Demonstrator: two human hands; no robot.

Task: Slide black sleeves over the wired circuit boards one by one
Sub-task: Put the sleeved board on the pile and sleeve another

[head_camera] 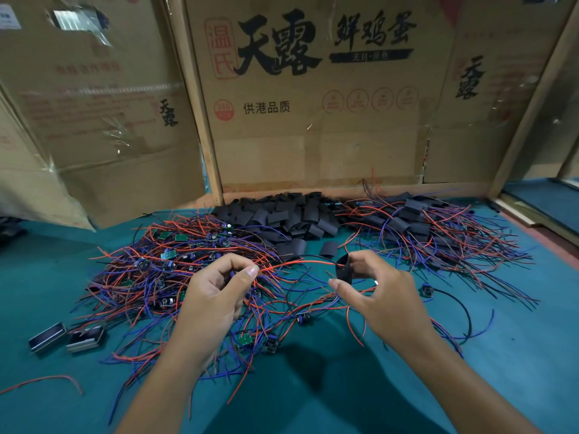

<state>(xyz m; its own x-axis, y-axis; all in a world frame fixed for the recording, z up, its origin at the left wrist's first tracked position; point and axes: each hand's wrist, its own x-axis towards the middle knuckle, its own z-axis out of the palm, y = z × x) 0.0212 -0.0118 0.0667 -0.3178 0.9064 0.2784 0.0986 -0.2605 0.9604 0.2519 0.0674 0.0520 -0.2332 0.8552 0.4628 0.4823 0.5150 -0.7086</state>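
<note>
Threading step. Right hand fingers pinch one black sleeve, mouth open; left hand fingers pinch a board's wires, leads reaching toward that sleeve. Next: feed leads through, judged. Open worktop nearer than sleeve; sleeve pile behind it.

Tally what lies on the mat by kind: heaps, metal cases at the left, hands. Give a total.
Heaps: 3 (bare boards, sleeves, sleeved boards)
Metal cases: 2
Hands: 2 (left hand pinching wires, right hand holding a sleeve)
Total: 7
</note>
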